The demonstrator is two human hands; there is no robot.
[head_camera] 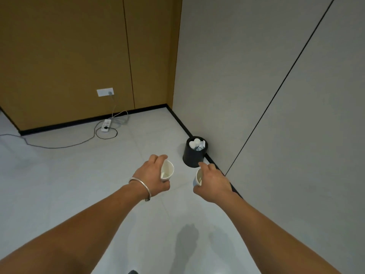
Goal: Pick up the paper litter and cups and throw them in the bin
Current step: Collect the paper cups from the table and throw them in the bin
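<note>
Nearest me, both forearms reach out over the pale floor point(79, 184), with a silver bracelet point(140, 187) on the left wrist. My left hand point(153, 176) is wrapped round a white paper cup, the left cup point(167, 171), tilted so its mouth faces 3 o'clock. My right hand point(215, 181) grips the right cup point(198, 178) from above. Both cups are in the air, apart from each other and short of the bin point(194, 155). The bin stands on the floor at about 1 o'clock beyond the hands, just beside the grey wall's skirting. I judge the step in hand to be the carry and drop. Cups and paper show near the bin's rim, so I would bring each hand low over the opening before letting go. I would drop one cup at a time, the right one first since it looks closer. A toss from here could bounce off that pile. I would keep the grip light, because paper cups crush easily. Farther off at 11 o'clock, a power strip point(106, 125) and its cables lie by the brown wall, well apart from my path.
</note>
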